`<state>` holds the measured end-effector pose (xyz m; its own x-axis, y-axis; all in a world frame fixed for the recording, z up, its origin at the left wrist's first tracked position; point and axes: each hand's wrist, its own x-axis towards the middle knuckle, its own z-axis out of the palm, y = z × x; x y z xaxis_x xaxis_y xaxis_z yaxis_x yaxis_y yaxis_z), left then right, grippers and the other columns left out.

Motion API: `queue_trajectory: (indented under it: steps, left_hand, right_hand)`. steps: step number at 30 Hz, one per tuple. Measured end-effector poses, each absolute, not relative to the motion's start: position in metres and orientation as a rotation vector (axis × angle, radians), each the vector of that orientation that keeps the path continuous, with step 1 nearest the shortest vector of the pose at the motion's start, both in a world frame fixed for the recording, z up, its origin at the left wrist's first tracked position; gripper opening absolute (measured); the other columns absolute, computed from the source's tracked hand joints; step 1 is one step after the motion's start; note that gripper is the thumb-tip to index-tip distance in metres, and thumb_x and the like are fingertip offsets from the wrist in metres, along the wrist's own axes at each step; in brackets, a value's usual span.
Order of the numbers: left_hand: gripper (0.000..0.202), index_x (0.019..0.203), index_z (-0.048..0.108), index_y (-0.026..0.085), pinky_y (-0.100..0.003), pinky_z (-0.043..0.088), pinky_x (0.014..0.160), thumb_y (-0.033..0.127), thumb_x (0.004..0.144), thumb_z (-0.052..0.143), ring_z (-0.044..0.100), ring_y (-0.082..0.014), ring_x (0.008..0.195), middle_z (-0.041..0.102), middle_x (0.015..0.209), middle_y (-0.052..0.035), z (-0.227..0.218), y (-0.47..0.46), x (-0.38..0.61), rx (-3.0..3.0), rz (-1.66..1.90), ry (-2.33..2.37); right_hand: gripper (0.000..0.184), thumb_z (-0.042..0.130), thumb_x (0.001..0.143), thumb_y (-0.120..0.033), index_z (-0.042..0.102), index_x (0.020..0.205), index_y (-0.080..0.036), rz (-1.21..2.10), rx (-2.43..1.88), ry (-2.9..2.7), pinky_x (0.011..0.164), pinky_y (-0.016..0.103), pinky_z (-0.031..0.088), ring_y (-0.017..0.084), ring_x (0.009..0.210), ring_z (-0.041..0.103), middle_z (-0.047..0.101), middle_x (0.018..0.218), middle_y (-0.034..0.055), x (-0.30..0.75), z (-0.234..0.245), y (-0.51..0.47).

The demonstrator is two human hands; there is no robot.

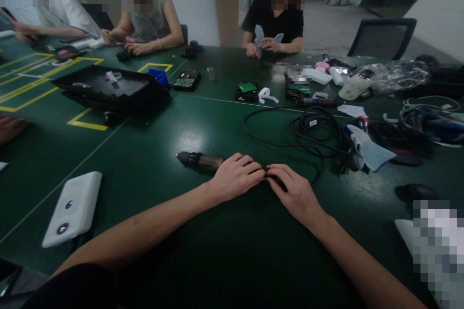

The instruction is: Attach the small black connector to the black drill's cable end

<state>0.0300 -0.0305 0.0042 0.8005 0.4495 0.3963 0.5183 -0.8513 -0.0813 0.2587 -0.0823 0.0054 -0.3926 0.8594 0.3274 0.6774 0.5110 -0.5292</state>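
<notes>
**Inline electric screwdriver under left hand, both hands meeting at tail end**

Inline electric screwdriver [203, 161]: slim cylinder, brownish translucent-looking barrel, ridged black collar, small metal bit at nose. Location: on the tabletop, straight ahead of the body, rear part hidden by left hand [237, 177]. Fingers bent over the barrel's back; firm grasp or light rest, cannot tell. Right hand [295, 190]: thumb and fingers brought together at a small dark piece beside left fingertips; cannot tell whether pinched. Black cable [340, 136]: smooth, thin, in loose loops beyond right hand. White power bank [74, 205]: rounded plastic slab, printed digit, round button, near left forearm.

Surface: dark green table [203, 123], slightly glossy, thin seam lines, yellow tape marks at left. On it: shallow black plastic tray [108, 100], hard drives [187, 81] with green circuit boards, small metal cylinder [210, 74], white-and-blue fabric glove [373, 150], crinkled clear plastic wrap [402, 75].

Room: pale walls, grey floor, black-framed chair [382, 41] at far right, three seated co-workers across the table.

Direction: bit pointing left, slightly away from wearer. Long axis nearly crosswise, tail toward right hand and a little nearer.
</notes>
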Motion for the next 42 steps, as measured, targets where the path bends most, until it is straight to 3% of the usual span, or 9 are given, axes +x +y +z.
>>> queue_trajectory:
  steps: [10, 15, 24, 35, 42]
  left_hand:
    - [0.021, 0.117, 0.065, 0.024, -0.037, 0.040, 0.081, 0.035, 0.108, 0.050, 0.062, -0.0189, 0.097, 0.072, 0.110, -0.0012, 0.004, -0.028, 0.025, -2.802, -0.551, -0.668]
    - [0.024, 0.118, 0.066, 0.023, -0.037, 0.040, 0.081, 0.036, 0.108, 0.048, 0.062, -0.0197, 0.096, 0.073, 0.110, -0.0020, 0.006, -0.008, 0.009, -2.749, -0.551, -0.845]
    - [0.025, 0.114, 0.067, 0.024, -0.038, 0.041, 0.078, 0.040, 0.107, 0.049, 0.065, -0.0230, 0.090, 0.074, 0.102, -0.0039, -0.002, 0.044, -0.032, -2.516, -0.523, -1.291]
    - [0.027, 0.118, 0.067, 0.024, -0.041, 0.044, 0.081, 0.043, 0.104, 0.054, 0.065, -0.0257, 0.096, 0.074, 0.106, -0.0059, -0.002, 0.040, -0.034, -2.513, -0.510, -1.280]
    - [0.028, 0.125, 0.066, 0.025, -0.041, 0.044, 0.081, 0.037, 0.104, 0.052, 0.065, -0.0263, 0.097, 0.073, 0.107, -0.0070, -0.003, 0.039, -0.034, -2.519, -0.512, -1.276]
  right_hand:
    - [0.021, 0.060, 0.097, -0.015, 0.064, 0.115, -0.024, 0.190, -1.201, -2.031, 0.097, 0.048, 0.055, 0.027, 0.113, 0.065, 0.069, 0.121, 0.0093, 0.262, 0.008, -0.085]
    - [0.025, 0.061, 0.094, -0.012, 0.063, 0.116, -0.024, 0.052, -1.192, -1.960, 0.100, 0.053, 0.052, 0.029, 0.115, 0.062, 0.069, 0.120, 0.0093, 0.264, 0.011, -0.084]
    - [0.026, 0.060, 0.094, -0.012, 0.064, 0.117, -0.024, 0.112, -1.189, -2.001, 0.099, 0.051, 0.052, 0.028, 0.115, 0.062, 0.068, 0.121, 0.0090, 0.263, 0.010, -0.083]
    - [0.024, 0.059, 0.095, -0.011, 0.064, 0.115, -0.024, 0.156, -1.188, -2.032, 0.097, 0.050, 0.052, 0.028, 0.113, 0.062, 0.068, 0.119, 0.0087, 0.263, 0.007, -0.082]
    - [0.022, 0.058, 0.096, -0.010, 0.064, 0.113, -0.023, 0.162, -1.194, -2.049, 0.098, 0.047, 0.052, 0.026, 0.114, 0.061, 0.068, 0.119, 0.0086, 0.262, 0.007, -0.082]
